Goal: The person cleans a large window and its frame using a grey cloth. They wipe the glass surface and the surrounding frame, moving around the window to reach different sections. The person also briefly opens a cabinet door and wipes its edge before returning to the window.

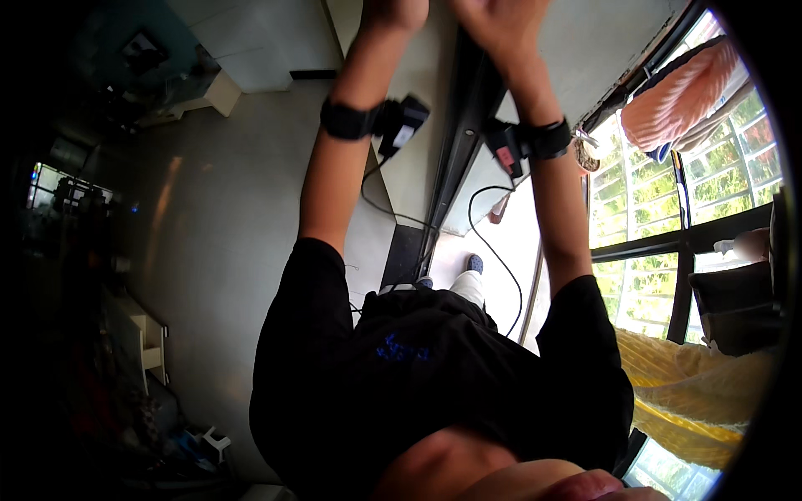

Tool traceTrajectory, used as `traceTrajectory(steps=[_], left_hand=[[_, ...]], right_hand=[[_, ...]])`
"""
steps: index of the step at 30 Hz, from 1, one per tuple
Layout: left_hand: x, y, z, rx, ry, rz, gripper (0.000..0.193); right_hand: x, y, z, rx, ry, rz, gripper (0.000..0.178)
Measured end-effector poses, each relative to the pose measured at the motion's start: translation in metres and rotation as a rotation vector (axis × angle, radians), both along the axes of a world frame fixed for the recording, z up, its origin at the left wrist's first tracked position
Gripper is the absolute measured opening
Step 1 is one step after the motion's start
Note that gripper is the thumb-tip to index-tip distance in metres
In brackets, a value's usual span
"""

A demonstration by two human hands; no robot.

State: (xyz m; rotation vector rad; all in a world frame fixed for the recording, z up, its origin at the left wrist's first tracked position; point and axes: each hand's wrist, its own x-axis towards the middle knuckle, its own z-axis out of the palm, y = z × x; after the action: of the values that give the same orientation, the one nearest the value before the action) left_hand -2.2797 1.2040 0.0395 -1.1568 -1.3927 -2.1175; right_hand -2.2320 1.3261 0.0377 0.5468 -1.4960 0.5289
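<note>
Both my arms stretch up to the top edge of the head view, in front of a pale wall and a dark vertical frame. My left hand is cut off by that edge, so its fingers do not show. To the right of the dark frame is my right hand, also cut off with its fingers out of view. Whether either hand holds anything cannot be seen. Each wrist carries a black strap with a small box, the left box and the right box, from which black cables hang.
Barred windows with greenery behind line the right side. Cloths, one of them pink, hang there beside a small pot. Lower right is a yellow curtain. A grey floor spreads left, with a pale open cabinet.
</note>
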Motion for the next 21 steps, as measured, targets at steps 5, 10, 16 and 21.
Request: traceTrajectory(steps=[5, 10, 16, 21], left_hand=[[0.044, -0.002, -0.093, -0.216, 0.012, 0.286, 0.027], [0.068, 0.002, -0.175, -0.272, -0.171, 0.072, 0.038], [0.078, -0.003, -0.28, -0.493, -0.4, 0.021, 0.049], [0.097, 0.005, -0.273, -0.364, -0.405, -0.126, 0.065]], right_hand=[[0.012, -0.001, -0.087, -0.094, -0.136, 0.088, 0.081], [0.025, -0.002, -0.184, -0.266, -0.213, 0.164, 0.08], [0.055, -0.011, -0.308, -0.367, -0.516, 0.076, 0.08], [0.07, -0.012, -0.282, -0.432, -0.563, 0.245, 0.074]])
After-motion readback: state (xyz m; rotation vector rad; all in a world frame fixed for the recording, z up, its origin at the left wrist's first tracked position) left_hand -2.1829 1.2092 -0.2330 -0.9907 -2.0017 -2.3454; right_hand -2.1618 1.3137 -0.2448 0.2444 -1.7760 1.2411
